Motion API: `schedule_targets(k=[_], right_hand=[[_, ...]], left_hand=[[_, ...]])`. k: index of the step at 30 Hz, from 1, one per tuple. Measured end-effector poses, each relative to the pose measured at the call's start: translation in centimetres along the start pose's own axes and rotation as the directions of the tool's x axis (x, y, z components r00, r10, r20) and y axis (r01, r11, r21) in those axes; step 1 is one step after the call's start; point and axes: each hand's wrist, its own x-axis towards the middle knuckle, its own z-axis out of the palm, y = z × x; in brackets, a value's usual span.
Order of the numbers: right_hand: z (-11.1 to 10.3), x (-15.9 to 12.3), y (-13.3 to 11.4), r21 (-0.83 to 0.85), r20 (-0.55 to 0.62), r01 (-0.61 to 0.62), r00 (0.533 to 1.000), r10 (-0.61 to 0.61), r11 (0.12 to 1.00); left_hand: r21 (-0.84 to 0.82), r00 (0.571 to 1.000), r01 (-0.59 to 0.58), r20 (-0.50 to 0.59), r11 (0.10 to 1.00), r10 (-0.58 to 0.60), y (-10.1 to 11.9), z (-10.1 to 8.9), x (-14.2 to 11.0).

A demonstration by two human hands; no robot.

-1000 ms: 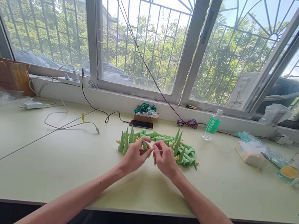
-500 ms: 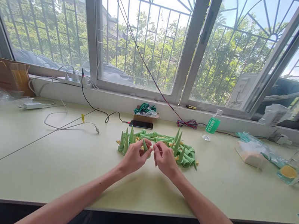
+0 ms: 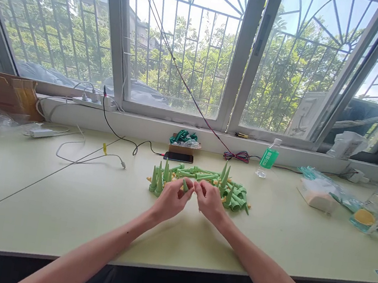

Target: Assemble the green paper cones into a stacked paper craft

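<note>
My left hand (image 3: pixel 173 199) is closed around a small green plastic cone (image 3: pixel 185 186), whose tip shows between the thumb and fingers. Close against it, my right hand (image 3: pixel 208 202) is pinched, and its fingertips meet the left ones at the cone. What the right fingers hold is too small and covered to name. Left of the hands, several green cones (image 3: pixel 153 180) stand upright on the table. More upright cones (image 3: pixel 225 178) are just beyond my right hand, beside a pile of green cones lying down (image 3: pixel 237 199) with small yellowish pieces among them.
Behind the cones lie a black phone (image 3: pixel 178 157) and a small cardboard box (image 3: pixel 183 150) with green wrapping. A water bottle (image 3: pixel 268 159) stands at the back right, near a tissue pack (image 3: pixel 317 196). Cables (image 3: pixel 91 159) cross the table's left side.
The cone in my left hand has tilted and shifted slightly right, with less of it showing. Both hands stay together at almost the same place.
</note>
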Motion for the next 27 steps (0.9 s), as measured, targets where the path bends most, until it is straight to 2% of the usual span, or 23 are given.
schedule_targets(k=[6,14,21,27], right_hand=[[-0.20,-0.18,-0.61,0.061,0.047,0.016,0.999,-0.019,0.998],[-0.04,0.03,-0.05,-0.022,0.005,-0.028,1.000,0.028,0.999],[-0.21,-0.12,-0.60,0.072,0.065,0.009,0.998,-0.014,0.997],[0.05,0.02,0.00,-0.037,0.020,0.016,1.000,-0.015,0.999]], left_hand=[[-0.006,0.999,0.038,-0.028,0.999,-0.038,0.38,-0.16,0.05],[0.024,0.999,-0.033,-0.020,0.999,0.033,-0.23,0.17,-0.03],[0.006,0.999,0.016,-0.040,1.000,-0.016,0.37,-0.09,0.04],[0.022,0.999,-0.020,-0.025,1.000,0.021,-0.11,0.13,-0.14]])
